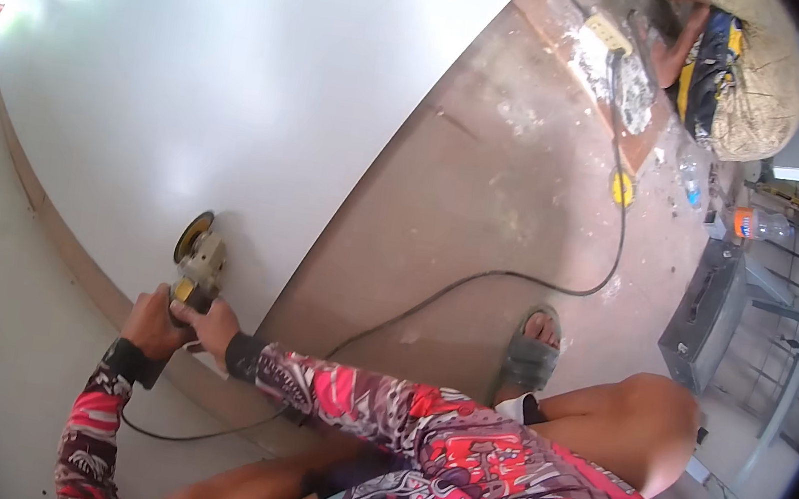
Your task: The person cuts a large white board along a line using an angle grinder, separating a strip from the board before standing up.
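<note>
A small angle grinder (205,262) with a yellowish disc (193,236) rests on or just over the large white panel (231,76), near the panel's lower corner. My left hand (150,321) is closed around the rear of its body. My right hand (213,329) grips the same rear part from the other side, the two hands almost touching. The disc end points away from me, tilted up on its edge. Whether the disc touches the panel or spins I cannot tell.
A dark power cord (477,276) snakes over the tiled floor to a pale socket strip (610,33). Beside it another person's hand (669,61) shows near a stuffed sack (759,85). A yellow disc (622,188), a black case (704,315) and a plastic bottle (764,226) lie right.
</note>
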`<state>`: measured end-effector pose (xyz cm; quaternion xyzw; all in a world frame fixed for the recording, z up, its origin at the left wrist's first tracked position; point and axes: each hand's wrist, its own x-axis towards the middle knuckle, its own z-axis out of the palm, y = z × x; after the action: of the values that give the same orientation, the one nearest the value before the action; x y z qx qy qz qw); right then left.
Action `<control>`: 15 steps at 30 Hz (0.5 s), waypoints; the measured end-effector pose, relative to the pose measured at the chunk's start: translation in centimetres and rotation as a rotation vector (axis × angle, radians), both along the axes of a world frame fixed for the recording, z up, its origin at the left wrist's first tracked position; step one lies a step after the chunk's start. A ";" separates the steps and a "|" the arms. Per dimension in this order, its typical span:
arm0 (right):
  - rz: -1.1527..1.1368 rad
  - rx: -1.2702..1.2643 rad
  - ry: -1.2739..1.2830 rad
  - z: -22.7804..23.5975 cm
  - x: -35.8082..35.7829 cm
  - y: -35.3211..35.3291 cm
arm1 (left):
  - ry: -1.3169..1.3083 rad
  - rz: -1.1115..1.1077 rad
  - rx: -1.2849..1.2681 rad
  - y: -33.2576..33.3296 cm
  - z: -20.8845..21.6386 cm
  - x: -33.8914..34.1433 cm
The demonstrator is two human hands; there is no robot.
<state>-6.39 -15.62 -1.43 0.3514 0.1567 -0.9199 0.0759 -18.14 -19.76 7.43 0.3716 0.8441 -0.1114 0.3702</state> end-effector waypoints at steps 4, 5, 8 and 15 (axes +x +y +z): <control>-0.025 0.115 0.015 -0.7 -0.7 0.0 | 0.027 -0.063 0.100 -0.2 -0.6 -0.6; -0.032 0.051 0.022 -1.0 0.1 1.1 | -0.004 -0.046 0.074 1.1 -1.0 -0.1; -0.086 0.004 -0.037 -1.2 0.9 2.2 | -0.062 -0.043 0.088 2.8 -1.2 0.5; -0.045 0.003 0.006 -1.7 0.2 0.5 | -0.037 -0.012 0.081 0.5 -1.7 -0.2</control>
<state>-6.14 -15.10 -3.11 0.3522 0.1503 -0.9222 0.0540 -18.30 -19.30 5.73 0.3935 0.8385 -0.0726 0.3699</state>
